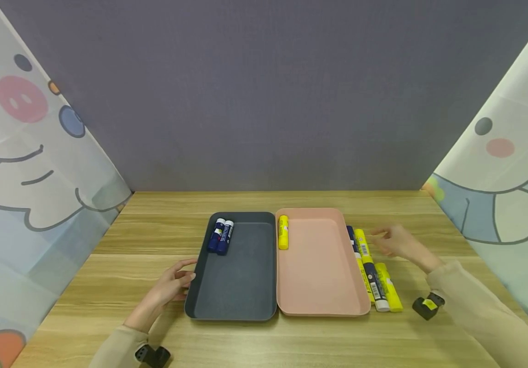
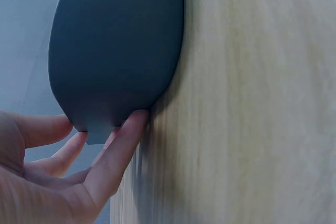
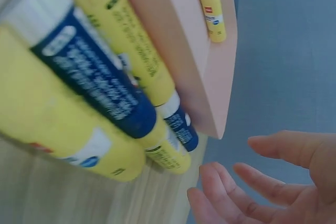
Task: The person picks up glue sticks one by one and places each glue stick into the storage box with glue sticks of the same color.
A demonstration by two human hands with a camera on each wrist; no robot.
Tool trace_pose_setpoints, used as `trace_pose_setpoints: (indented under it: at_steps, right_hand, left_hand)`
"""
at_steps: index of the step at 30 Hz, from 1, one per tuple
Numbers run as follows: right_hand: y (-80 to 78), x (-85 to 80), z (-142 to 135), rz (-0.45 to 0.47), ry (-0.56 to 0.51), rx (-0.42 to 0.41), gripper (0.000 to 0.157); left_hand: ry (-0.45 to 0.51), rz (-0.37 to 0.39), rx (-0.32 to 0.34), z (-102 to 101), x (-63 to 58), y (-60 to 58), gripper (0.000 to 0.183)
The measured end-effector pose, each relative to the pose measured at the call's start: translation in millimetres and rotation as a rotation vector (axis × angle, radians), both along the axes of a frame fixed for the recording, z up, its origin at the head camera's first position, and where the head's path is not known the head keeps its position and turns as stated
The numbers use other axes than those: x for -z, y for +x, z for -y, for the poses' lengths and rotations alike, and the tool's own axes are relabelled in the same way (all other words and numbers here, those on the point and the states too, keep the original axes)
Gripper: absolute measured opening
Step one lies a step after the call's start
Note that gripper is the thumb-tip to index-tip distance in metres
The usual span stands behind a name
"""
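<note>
Rests the left hand (image 1: 169, 282) at the outer left wall of the dark gray tray (image 1: 238, 281). Spreads those fingers and touches the tray's side with them, one fingertip low down by the worktop (image 1: 163, 245) in the left wrist view. Holds the right hand (image 1: 398, 243) up, just to the right of the far yellow glue stick (image 1: 362, 244), fingers slightly bent and parted, with a gap between them and the thumb.

In the dark gray tray, near its far left corner, two blue glue sticks (image 1: 225, 239) side by side, white ends pointing away. Close against that tray on the right, the pink tray (image 1: 319, 276), with a yellow glue stick (image 1: 283, 232) lying in its far left corner.

On the worktop along the pink tray's right side, five more in a cluster. Nearest the tray wall, the far blue glue stick (image 1: 351, 236), partly hidden by the rim, end to end with the near yellow glue stick (image 1: 366, 279). In the next line, the far yellow one, then the near blue glue stick (image 1: 376, 286), white end toward the person. Outermost, beside that blue one, the outer yellow glue stick (image 1: 388, 287). Behind everything, a plain gray wall (image 1: 273, 97).
</note>
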State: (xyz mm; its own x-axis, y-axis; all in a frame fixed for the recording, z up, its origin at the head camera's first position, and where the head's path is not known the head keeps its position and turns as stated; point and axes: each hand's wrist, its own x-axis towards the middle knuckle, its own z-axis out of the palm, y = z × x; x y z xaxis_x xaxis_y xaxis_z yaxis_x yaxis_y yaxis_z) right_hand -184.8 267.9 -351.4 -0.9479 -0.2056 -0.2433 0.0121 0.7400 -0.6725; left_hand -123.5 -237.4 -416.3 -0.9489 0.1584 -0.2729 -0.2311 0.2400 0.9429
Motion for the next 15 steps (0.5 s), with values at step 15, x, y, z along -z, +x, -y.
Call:
trace_pose_setpoints:
  at_steps: [15]
  right_hand:
    - [20.9,17.7,-10,0.008,0.079,0.065,0.043]
  left_hand:
    - [0.011,0.005,0.006,0,-1.1,0.4,0.047]
